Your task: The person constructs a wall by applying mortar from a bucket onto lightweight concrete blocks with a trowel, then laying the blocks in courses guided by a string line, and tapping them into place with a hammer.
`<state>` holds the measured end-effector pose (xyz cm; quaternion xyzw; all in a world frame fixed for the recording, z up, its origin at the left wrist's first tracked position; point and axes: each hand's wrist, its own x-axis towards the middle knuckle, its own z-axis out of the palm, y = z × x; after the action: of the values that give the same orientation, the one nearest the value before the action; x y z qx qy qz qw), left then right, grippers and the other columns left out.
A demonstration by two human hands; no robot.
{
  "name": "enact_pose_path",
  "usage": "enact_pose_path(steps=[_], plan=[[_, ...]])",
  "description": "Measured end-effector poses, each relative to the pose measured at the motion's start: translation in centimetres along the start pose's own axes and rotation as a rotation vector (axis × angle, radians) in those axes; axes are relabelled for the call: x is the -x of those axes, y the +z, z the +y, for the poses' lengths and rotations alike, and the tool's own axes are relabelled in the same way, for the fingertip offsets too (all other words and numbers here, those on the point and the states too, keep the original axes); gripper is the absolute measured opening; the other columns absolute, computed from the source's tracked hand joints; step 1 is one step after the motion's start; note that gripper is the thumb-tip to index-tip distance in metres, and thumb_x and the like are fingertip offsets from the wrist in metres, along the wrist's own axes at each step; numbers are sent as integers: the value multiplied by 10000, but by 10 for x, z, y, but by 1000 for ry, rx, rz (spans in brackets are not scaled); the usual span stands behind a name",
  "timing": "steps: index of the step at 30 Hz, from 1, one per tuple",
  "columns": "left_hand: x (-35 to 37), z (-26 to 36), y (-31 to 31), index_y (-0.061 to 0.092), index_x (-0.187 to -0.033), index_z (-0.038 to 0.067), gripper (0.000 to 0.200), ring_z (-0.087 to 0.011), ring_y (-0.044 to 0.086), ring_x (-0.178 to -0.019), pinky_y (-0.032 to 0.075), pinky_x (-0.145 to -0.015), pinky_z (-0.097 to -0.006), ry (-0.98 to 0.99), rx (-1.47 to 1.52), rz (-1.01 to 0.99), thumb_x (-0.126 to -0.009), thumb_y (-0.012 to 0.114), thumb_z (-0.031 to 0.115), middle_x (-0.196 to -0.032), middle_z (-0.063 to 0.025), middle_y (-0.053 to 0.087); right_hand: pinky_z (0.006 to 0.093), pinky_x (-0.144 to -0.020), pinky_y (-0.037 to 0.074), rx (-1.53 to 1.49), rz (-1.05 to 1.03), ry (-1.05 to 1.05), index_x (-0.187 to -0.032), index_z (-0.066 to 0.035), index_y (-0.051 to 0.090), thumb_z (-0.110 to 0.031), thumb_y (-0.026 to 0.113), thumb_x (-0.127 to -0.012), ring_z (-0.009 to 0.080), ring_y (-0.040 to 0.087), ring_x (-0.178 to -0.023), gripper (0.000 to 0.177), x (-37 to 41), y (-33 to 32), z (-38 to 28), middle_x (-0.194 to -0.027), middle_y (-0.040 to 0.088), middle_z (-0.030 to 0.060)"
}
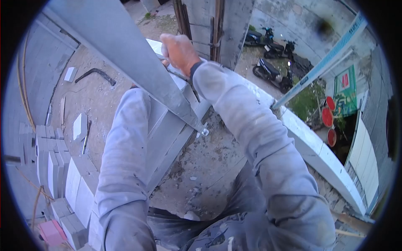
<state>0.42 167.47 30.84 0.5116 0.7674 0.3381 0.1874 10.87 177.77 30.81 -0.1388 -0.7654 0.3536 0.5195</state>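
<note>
My right hand (181, 51) is closed in a fist above the white block wall, beside a concrete column (238, 29). A thin rod (179, 76) lies just below it; whether the fist holds anything is hidden. A long flat grey bar (125, 50) slants across the view from the upper left, its lower end bearing a small metal fitting (204, 130). My left forearm (127, 129) reaches up behind this bar, which covers my left hand. A pale grey block (167, 136) lies under the bar between my arms.
Stacked pale blocks (79, 184) stand at lower left, with a pink object (52, 232). A bent dark bar (96, 73) lies on the ground. At right are a white block wall (310, 152), a blue-lettered post (322, 62), motorbikes (270, 73) and red buckets (328, 117).
</note>
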Motion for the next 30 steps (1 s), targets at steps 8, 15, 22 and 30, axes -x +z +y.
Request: enact_pose_path(steps=[8,15,22,30], plan=[[10,3,3,653,-1073,56,356,-183,619,-824,445,-797,-278,18,-91,29,-850,587,327,-936,-113,669,321,-416,377,-362,-67,251,-642,-77,520,-193,476,-829,174,466,-390,224,-39,-29,-41,-504,483,55],[-8,-20,2,643,-1095,63,376,-184,627,-835,451,-815,-276,-106,-60,-147,-846,591,339,-945,-97,673,375,-565,449,299,30,-185,-645,-104,496,-98,517,-778,280,588,-601,135,-22,-5,-35,-602,559,95],[-52,-89,18,638,-1096,52,396,-167,623,-812,456,-793,-276,74,569,49,-863,579,367,-935,-96,668,356,-467,415,313,169,-374,-600,-66,496,-107,456,-808,238,529,-461,215,-15,26,22,-522,512,119],[-18,-49,8,608,-1147,60,449,-195,621,-874,445,-832,-299,92,-57,33,-869,549,407,-989,-114,660,326,-356,365,464,193,-361,-655,-51,515,-146,450,-852,135,454,-350,228,4,16,29,-464,452,37]])
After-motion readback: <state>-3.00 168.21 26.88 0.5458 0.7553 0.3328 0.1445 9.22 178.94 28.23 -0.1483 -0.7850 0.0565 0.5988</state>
